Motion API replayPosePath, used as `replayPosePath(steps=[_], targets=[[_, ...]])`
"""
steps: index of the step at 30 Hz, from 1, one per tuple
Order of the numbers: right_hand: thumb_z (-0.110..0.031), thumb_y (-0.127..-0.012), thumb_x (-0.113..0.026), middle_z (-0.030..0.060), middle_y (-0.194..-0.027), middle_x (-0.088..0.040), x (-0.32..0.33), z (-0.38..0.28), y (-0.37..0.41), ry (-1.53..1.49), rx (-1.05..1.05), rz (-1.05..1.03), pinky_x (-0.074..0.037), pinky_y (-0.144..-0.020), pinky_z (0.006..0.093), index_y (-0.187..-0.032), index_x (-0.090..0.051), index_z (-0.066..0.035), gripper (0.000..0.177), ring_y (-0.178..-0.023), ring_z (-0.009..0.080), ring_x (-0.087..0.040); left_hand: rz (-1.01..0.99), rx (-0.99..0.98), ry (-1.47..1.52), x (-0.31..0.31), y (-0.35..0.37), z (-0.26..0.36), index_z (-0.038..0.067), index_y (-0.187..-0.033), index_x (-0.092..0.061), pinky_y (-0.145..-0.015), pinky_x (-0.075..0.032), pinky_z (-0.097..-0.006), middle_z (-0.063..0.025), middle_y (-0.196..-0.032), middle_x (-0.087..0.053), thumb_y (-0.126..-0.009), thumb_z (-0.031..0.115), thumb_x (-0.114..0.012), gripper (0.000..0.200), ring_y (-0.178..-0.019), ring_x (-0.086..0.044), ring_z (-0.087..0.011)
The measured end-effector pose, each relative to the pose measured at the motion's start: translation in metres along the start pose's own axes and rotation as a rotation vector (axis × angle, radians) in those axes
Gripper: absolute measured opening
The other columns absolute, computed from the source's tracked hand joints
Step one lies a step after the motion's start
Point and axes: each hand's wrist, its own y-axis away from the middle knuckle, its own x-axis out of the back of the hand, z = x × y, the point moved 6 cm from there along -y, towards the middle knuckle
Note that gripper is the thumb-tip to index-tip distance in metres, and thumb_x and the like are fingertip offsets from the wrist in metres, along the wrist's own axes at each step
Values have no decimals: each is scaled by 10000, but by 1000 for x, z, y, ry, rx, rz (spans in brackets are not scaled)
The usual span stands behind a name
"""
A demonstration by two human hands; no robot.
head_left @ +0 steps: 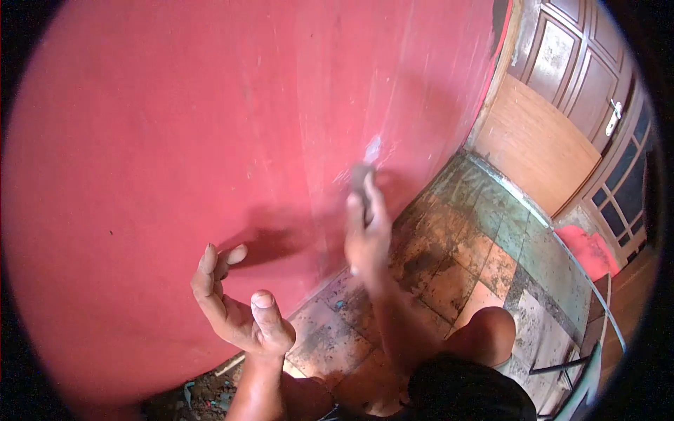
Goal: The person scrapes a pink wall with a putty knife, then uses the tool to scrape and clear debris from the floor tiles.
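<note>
Now the right hand (368, 238) pinches a blurred block (361, 182) beside a patch (373, 147), toward the lower right corner of the wall (175, 140); left hand (242, 316) spread.

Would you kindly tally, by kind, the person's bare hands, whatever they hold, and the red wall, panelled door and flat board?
Bare hands (left hand, right hand): 2
Blurred grey-brown object, held: 1
Red-painted wall: 1
Brown panelled wooden door: 1
Flat light-brown wooden board: 1
Total: 6
</note>
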Motion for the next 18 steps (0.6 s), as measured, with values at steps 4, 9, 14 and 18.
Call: replayPosePath(steps=[4,9,14,18], targets=[[-252,-1071,-669,306,-1475,-594,-4,4,44,93,99,-126,-480,-1121,411,-1561,-457,40,608,-1384,349,-591,-13,10,23,-6,-1,1,-80,-1512,-462,-1034,-404,-412,-190,-1260,-639,-1047,479,-572,736,-1180,-594,-255],[-296,-1057,-693,293,-1496,-560,-1,-16,24,155,99,-50,-455,-1143,415,-1554,-471,26,632,-1400,350,-554,-20,-12,12,-4,1,8,-87,-1509,-463,-1047,-412,-421,-198,-1270,-634,-1047,455,-571,719,-1186,-597,-263],[-233,-1025,-731,237,-1360,-600,13,-19,28,427,402,29,-466,-1107,463,-1532,-500,24,613,-1278,355,-574,-58,-19,48,-7,4,-3,-98,-1505,-459,-1083,-433,-449,-212,-1288,-629,-1043,383,-596,682,-1192,-607,-285],[-190,-1021,-727,215,-1359,-593,19,-20,16,148,271,112,-529,-985,402,-1520,-516,11,577,-1211,296,-610,-61,-34,13,-10,6,-14,-97,-1498,-462,-1088,-440,-463,-226,-1336,-592,-1035,334,-613,651,-1185,-616,-296]])
